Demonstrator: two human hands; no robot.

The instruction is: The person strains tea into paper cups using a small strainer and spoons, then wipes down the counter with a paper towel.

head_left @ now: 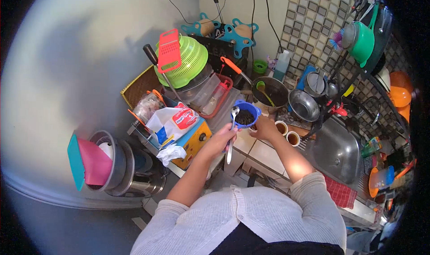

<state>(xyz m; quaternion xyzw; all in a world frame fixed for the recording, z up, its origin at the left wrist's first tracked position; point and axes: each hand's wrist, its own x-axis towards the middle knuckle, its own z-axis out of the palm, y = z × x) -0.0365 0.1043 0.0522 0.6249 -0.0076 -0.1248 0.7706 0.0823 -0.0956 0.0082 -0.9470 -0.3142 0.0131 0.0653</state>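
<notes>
Where the head view shows me the left hand (218, 141), its thumb and fingers are closed on a metal spoon (230, 153), whose bowl overlaps the rim of a blue strainer (246, 105) holding dark, wet-looking matter (244, 117). The strainer sits between both hands. Right hand (265, 128): fingers bent, partly hidden beside the strainer; I cannot tell their opening or grip. Two cups (287, 136) of brown liquid stand near the right wrist; a pan (277, 88) lies beyond, a sink (335, 154) to the right.
</notes>
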